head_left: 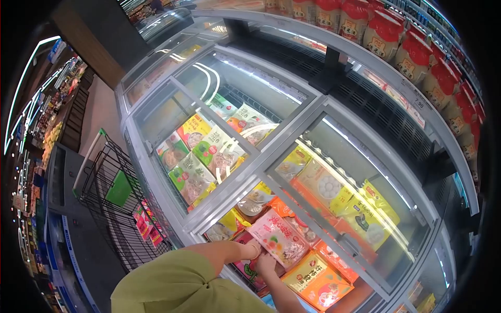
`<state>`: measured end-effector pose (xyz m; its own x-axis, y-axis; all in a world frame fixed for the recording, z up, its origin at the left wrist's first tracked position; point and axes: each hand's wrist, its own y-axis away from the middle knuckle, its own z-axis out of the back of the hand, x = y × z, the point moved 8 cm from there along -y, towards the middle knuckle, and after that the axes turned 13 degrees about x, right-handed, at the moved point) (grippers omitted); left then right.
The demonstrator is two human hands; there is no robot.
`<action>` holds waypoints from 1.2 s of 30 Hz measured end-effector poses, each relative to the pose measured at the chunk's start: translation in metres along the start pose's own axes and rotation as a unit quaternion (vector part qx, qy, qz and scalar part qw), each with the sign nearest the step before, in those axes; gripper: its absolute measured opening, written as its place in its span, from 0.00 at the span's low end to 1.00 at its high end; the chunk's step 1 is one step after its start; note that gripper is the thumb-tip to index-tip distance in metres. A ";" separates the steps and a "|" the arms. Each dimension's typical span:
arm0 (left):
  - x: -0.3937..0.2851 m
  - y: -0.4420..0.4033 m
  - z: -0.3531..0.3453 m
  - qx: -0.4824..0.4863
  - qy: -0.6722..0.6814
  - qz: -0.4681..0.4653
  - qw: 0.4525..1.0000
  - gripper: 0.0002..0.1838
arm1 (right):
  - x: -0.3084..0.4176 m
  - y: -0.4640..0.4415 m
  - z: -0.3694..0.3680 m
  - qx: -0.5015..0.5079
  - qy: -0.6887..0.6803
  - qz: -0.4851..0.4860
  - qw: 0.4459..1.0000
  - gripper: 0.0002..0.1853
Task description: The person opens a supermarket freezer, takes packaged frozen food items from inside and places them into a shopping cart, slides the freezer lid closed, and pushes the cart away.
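A pink food package (279,238) lies tilted on top of other packs inside the open part of a chest freezer. At its lower left edge, my left hand (252,250) grips the package, its fingertips hidden. Close beside it, my right hand (265,263) is closed on the same edge, with bent fingers. Under and beside my hands is a darker pink package (250,277) with a green print. An orange and yellow package (317,281) lies to the right of the pink one.
Sliding glass lids with a grey frame (250,175) cover other freezer sections with bagged food (209,148). A black wire cart (112,182) with a green handle stands at the left. Above the freezer, a shelf (386,68) holds red-topped containers (383,34).
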<state>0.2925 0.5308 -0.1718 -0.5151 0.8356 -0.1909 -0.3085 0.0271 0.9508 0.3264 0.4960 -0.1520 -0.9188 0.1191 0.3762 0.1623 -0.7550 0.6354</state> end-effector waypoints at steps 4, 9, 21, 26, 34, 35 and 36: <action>0.003 -0.007 0.000 0.022 0.008 0.002 1.000 0.25 | 0.006 0.017 0.039 -0.161 0.020 -0.023 0.987 0.17; 0.009 -0.009 0.002 0.034 0.012 0.015 0.999 0.24 | 0.006 0.026 0.018 -0.004 -0.060 0.074 0.995 0.21; 0.023 0.159 0.090 -0.090 -0.088 -0.005 0.992 0.26 | -0.028 0.074 0.067 -0.001 -0.180 0.114 0.977 0.21; 0.045 0.375 0.134 -0.548 0.044 -0.076 0.832 0.31 | 0.010 0.183 0.215 -0.218 -0.211 0.125 0.945 0.18; 0.061 0.410 -0.003 -0.392 0.536 -0.344 0.664 0.26 | 0.107 0.258 0.281 -0.264 -0.177 0.129 0.939 0.17; 0.066 0.403 -0.022 -0.390 0.581 -0.337 0.630 0.23 | 0.114 0.256 0.280 -0.282 -0.190 0.134 0.931 0.17; 0.074 0.393 -0.045 -0.386 0.627 -0.328 0.592 0.20 | 0.115 0.242 0.269 -0.278 -0.185 0.135 0.933 0.17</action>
<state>0.0976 0.5787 0.1768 -0.1218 -0.2933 -0.9482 -0.7948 -0.5434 0.2702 0.3569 0.5004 0.2268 -0.6669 0.0123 0.7450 0.0637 -0.9953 0.0734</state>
